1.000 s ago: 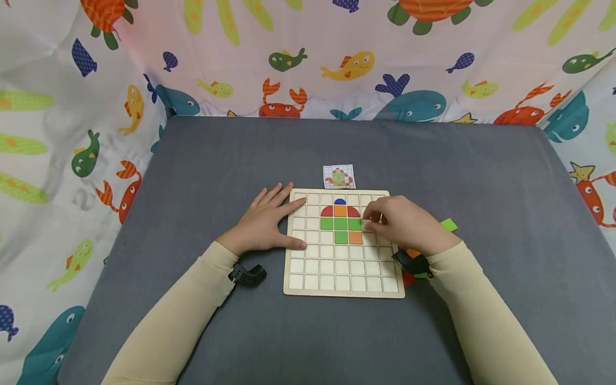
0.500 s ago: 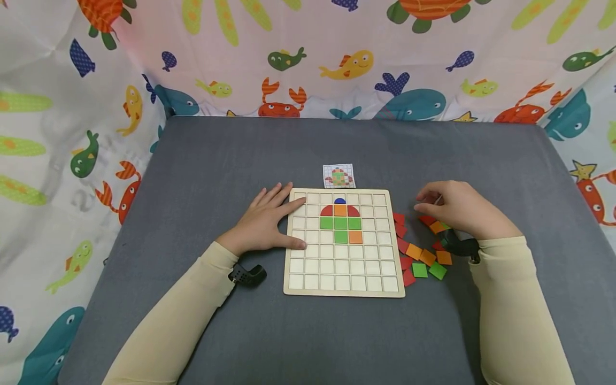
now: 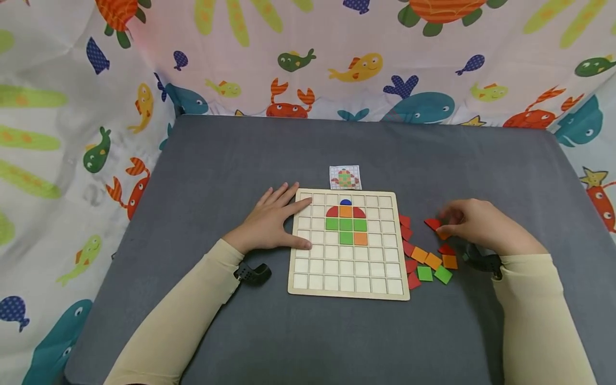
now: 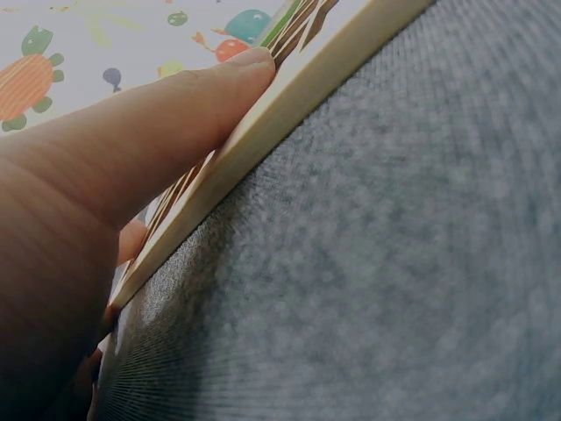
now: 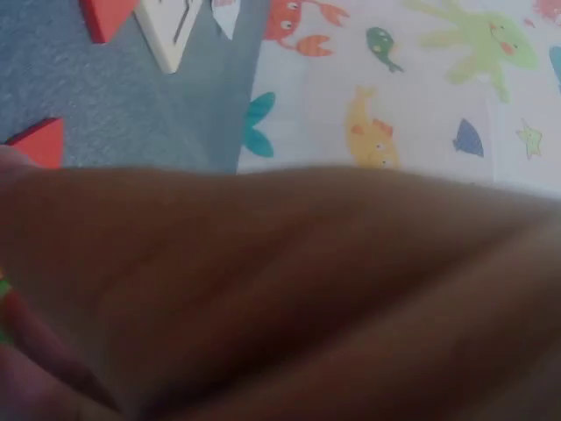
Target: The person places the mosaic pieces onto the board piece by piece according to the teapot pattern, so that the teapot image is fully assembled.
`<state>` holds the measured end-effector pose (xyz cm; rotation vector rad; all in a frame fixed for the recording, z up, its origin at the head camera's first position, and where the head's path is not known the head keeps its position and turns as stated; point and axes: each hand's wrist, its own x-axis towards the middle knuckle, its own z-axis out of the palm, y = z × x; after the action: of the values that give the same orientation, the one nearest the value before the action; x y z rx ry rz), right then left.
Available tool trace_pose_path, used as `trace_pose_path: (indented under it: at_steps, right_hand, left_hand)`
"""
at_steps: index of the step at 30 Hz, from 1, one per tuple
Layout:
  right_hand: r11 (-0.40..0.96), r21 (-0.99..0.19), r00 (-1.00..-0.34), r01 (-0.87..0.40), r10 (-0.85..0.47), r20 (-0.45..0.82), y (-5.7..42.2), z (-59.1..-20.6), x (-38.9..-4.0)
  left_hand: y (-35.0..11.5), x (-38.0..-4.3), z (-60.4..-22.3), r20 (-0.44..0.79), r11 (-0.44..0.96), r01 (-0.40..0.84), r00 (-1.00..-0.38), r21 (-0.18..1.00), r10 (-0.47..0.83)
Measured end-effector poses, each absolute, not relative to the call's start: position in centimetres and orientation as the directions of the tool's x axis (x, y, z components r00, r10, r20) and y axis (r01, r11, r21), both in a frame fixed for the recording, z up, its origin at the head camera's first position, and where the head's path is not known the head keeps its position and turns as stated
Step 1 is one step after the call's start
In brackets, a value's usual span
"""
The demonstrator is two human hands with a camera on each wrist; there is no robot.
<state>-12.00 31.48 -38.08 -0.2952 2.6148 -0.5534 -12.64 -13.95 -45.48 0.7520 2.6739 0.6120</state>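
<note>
Grid board [image 3: 348, 294] lies flat on the grey table [image 3: 269, 337] in front of you, its near edge facing a wide stretch of cloth between your sleeves [image 3: 178, 315], so you have room on that side. Along its right edge red tiles [image 3: 414, 281] crowd in, with green tiles [image 3: 443, 275] and orange tiles [image 3: 433, 261] farther right, which leaves you a tight margin there.

Your left hand [image 3: 267, 224] is spread, thumb and forefinger laid over the board's left rim, grasping nothing. Your right hand [image 3: 486, 224] curls over the loose tiles, well apart from the board; its fingertips are partly hidden and its wrist view is dim, so you cannot tell whether a tile is pinched.

On the board, green squares [image 3: 346, 224] lie nearer you than the red quarter-rounds [image 3: 333, 212], and a blue half-round [image 3: 345, 202] tops them. Just past the far edge is a pattern card [image 3: 345, 177], then more cloth up to the printed curtain [image 3: 337, 32].

Half a second ago your right hand was closer to the board; it has shifted right and toward you. Your left hand and the board's pattern are unchanged.
</note>
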Motion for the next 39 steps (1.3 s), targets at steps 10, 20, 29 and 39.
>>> trace_pose_path:
  at_steps: [10,20,29,39]
  right_hand:
    - [0.894,-0.435,-0.868,-0.109,-0.298,-0.396,32.0,-38.6,-12.0]
    - [0.889,-0.438,-0.880,-0.131,-0.308,-0.362,31.4,-38.7,-11.8]
    - [0.885,-0.423,-0.904,-0.194,-0.329,-0.274,30.0,-37.5,-11.2]
    - [0.837,-0.460,-0.914,-0.297,-0.389,-0.118,25.5,-36.1,-10.3]
  left_hand:
    - [-13.8,-12.7,-45.5,-0.174,0.780,0.422,-0.819,0.463,0.546]
    - [-13.9,-12.7,-45.5,-0.167,0.778,0.423,-0.821,0.465,0.546]
    - [-13.7,-12.8,-45.4,-0.169,0.778,0.418,-0.822,0.469,0.544]
    - [-13.7,-12.8,-45.4,-0.168,0.778,0.421,-0.821,0.467,0.545]
